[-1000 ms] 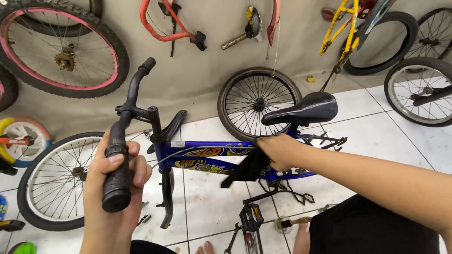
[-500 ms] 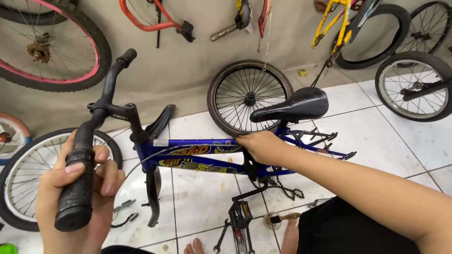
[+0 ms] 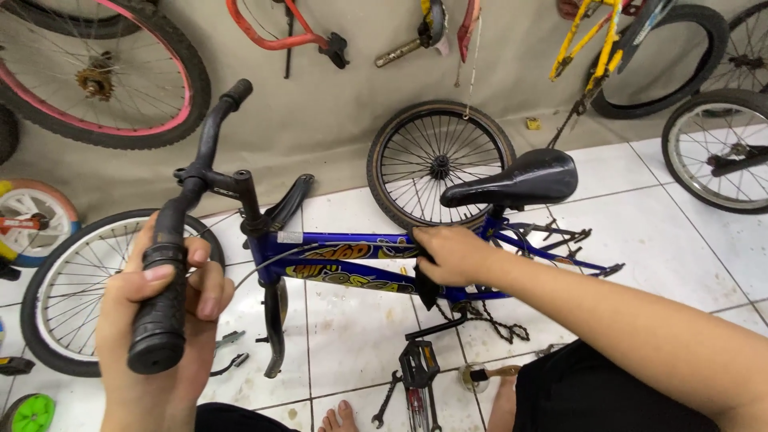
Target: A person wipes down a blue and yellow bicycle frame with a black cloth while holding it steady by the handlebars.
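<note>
Hands on a blue bicycle [image 3: 352,264]: left hand [image 3: 160,320] wraps its handlebar grip [image 3: 160,320], right hand [image 3: 448,254] clasps the frame below the saddle [image 3: 520,180].

Bare hands, bare feet, dark shorts

Both the left hand [image 3: 164,320] and right hand [image 3: 452,254] are ungloved, with no rings or watch and short plain nails; the forearms carry no sleeves. Black shorts [image 3: 600,396] cover the lap, and bare toes [image 3: 340,416] show below.

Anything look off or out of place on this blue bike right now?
Yes. The chain hangs slack below the blue frame, sagging toward the floor. Tools lie loose on the tiles by the pedal. The left hand grips the handlebar; the right hand holds the frame.
</note>
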